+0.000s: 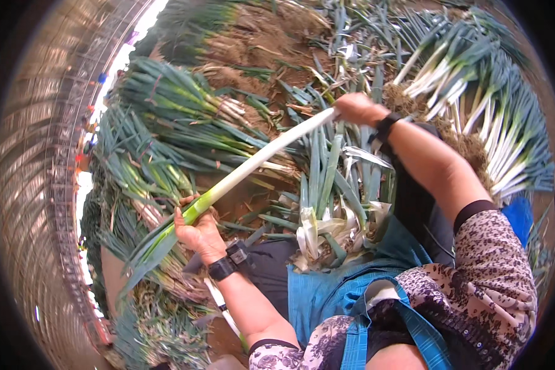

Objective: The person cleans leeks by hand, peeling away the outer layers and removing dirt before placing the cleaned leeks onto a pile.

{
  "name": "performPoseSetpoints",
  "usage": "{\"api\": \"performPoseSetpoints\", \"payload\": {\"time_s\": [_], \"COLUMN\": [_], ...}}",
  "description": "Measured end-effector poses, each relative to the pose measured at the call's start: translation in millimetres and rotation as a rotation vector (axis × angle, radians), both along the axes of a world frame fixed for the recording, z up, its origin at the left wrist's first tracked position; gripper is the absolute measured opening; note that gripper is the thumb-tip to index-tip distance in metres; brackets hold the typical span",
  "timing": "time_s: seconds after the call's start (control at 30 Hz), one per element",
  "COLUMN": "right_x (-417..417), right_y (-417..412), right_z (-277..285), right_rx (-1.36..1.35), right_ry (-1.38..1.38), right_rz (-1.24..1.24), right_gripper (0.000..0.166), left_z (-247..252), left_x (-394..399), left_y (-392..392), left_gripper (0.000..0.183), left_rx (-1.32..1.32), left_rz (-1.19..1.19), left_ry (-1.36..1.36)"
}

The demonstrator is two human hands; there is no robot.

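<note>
A long leek-like green onion point(263, 155) slants across the view, its white shaft up to the right and its green leaves down to the left. My left hand point(199, 233) grips it around the pale green part where the leaves begin. At the far end of the white shaft is my right hand point(358, 109), its fingers closed at the root end; the root itself is hidden. Stripped outer leaves point(323, 171) lie beneath the shaft and pile up against my blue apron point(351, 277).
Tied bundles of green onions point(166, 97) lie on the left. Cleaned white-stemmed onions point(504, 134) with roots are heaped in rows at the right. Leaf scraps cover the brown soil point(277, 41). A blue object point(519, 219) sits beyond my right arm. A curved greenhouse-like roof point(41, 185) borders the left.
</note>
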State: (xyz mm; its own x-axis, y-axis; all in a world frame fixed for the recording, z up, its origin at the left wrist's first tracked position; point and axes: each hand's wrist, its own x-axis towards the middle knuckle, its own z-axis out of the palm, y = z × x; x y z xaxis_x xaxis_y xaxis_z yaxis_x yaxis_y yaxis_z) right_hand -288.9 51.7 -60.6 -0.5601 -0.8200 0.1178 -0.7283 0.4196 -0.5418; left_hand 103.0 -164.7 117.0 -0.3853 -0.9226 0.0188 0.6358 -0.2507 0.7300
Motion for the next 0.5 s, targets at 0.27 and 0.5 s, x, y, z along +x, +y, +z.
{"api": "performPoseSetpoints", "payload": {"time_s": [0.27, 0.5], "right_x": [-164.6, 49.0], "right_y": [142.2, 156.2], "right_z": [55.9, 92.9], "right_rx": [0.692, -0.052], "right_ry": [0.657, 0.492], "right_rz": [0.052, -0.137], "right_gripper": [0.034, 0.090], "left_z": [-9.9, -3.9], "left_x": [49.1, -45.4], "left_y": [-26.3, 19.2], "left_gripper": [0.022, 0.021], "left_rx": [0.011, 0.210], "left_rz": [-0.008, -0.306], "left_ry": [0.148, 0.232]}}
